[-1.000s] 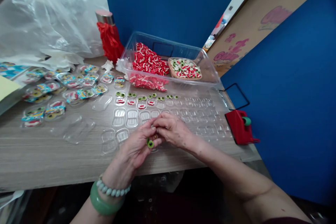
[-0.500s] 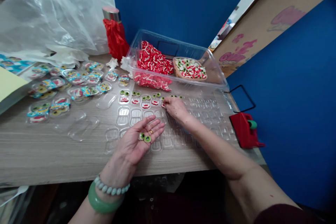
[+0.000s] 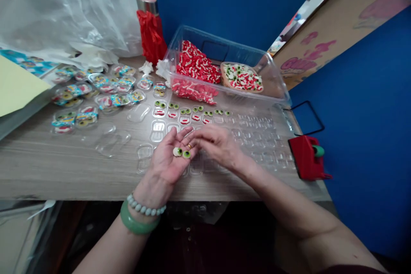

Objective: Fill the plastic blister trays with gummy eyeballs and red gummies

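My left hand (image 3: pixel 167 158) is palm up with its fingers stretched out, and two green eyeball candies (image 3: pixel 182 153) lie on the palm. Over its fingers reaches my right hand (image 3: pixel 221 143), fingers extended and slightly bent, with nothing visible in them. Just beyond both hands runs a row of small clear blister trays (image 3: pixel 159 109). The nearer-left ones hold a pair of green eyeballs above red lip-shaped candies (image 3: pixel 184 122); further right, some trays show only eyeballs (image 3: pixel 219 112). Bare clear trays (image 3: pixel 158 131) lie in rows below, partly hidden by my hands.
A large clear bin (image 3: pixel 250 58) at the back holds red-and-white candies (image 3: pixel 195 66) and a smaller tub (image 3: pixel 242 77) of mixed pieces. Labelled filled packs (image 3: pixel 73 90) cluster at left. A red-wrapped bottle (image 3: pixel 150 34) stands behind; a red tape dispenser (image 3: pixel 303 158) sits at right.
My right hand has left the fifth tray, where red lips now lie, and come back over my left fingers. The view has shifted, and the eyeballs on the palm have turned slightly.
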Motion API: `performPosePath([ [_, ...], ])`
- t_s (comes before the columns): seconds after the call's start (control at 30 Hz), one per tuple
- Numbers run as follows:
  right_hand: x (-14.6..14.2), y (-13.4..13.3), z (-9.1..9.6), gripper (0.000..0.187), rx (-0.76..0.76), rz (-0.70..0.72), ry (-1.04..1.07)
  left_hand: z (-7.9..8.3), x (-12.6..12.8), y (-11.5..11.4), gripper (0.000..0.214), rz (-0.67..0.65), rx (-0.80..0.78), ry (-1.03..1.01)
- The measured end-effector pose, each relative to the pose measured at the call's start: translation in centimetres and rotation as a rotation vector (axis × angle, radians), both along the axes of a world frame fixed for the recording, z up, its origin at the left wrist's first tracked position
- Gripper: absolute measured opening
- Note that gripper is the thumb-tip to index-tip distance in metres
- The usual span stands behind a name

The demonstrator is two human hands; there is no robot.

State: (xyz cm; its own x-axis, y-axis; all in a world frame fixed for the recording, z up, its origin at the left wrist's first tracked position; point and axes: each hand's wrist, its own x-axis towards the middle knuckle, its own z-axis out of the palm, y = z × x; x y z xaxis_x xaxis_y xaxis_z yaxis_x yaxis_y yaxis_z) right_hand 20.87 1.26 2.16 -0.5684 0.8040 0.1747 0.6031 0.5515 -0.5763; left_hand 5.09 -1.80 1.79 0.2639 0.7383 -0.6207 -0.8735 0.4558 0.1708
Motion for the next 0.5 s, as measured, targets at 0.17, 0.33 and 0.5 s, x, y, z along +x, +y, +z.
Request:
performPosePath([
  [0.17, -1.1, -4.2, 1.2, 0.023, 0.006, 0.093, -0.004, 0.9, 1.0, -0.1, 0.042, -0.018, 0.011, 0.000],
  [0.33, 0.2, -3.8, 0.6, 0.014, -0.065, -0.039, 0.132, 0.4, 1.9, -0.8, 0.032, -0.046, 0.001, -0.024],
  [0.5, 4.3, 1.7, -1.2, 0.003, -0.105, -0.438, 0.183, -0.2, 2.4, -1.4, 0.023, -0.174, -0.104, 0.112],
])
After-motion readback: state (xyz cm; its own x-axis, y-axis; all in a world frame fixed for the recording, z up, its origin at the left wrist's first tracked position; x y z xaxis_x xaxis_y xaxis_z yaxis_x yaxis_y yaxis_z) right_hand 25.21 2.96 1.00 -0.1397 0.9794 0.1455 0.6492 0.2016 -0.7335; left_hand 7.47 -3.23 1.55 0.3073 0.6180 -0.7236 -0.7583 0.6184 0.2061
